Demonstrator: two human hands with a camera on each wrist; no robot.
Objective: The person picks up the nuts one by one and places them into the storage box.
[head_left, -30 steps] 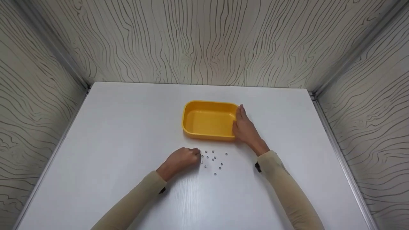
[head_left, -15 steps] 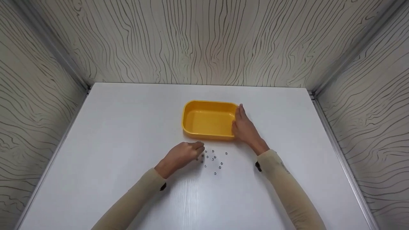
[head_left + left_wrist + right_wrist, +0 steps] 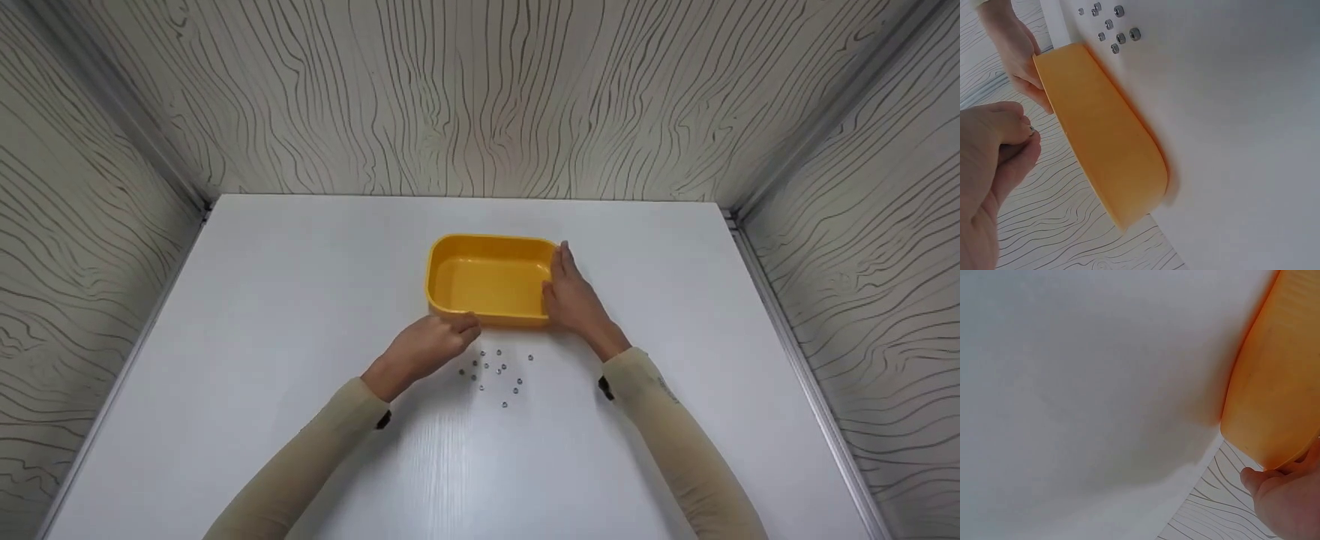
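Observation:
My left hand (image 3: 427, 345) is over the near rim of a yellow plastic tub (image 3: 491, 289). In the left wrist view, its thumb and fingertips pinch a small metal nut (image 3: 1032, 130), mostly hidden by the fingers. At the tub's right end, my right hand (image 3: 577, 300) grips the wall, thumb on the inner side and fingers along the outside. The right wrist view shows that hand's fingers (image 3: 1252, 479) at the rim. Several loose metal nuts (image 3: 1121, 38) lie scattered on the table in front of the tub.
The white table (image 3: 300, 270) reaches back to a wood-grain patterned panel (image 3: 465, 97). Similar panels stand at left and right, with metal rails (image 3: 795, 337) along the table's sides.
My left hand has lifted from beside the loose nuts and moved forward to the tub's near rim, uncovering a nut at the left of the group. The right hand keeps its place.

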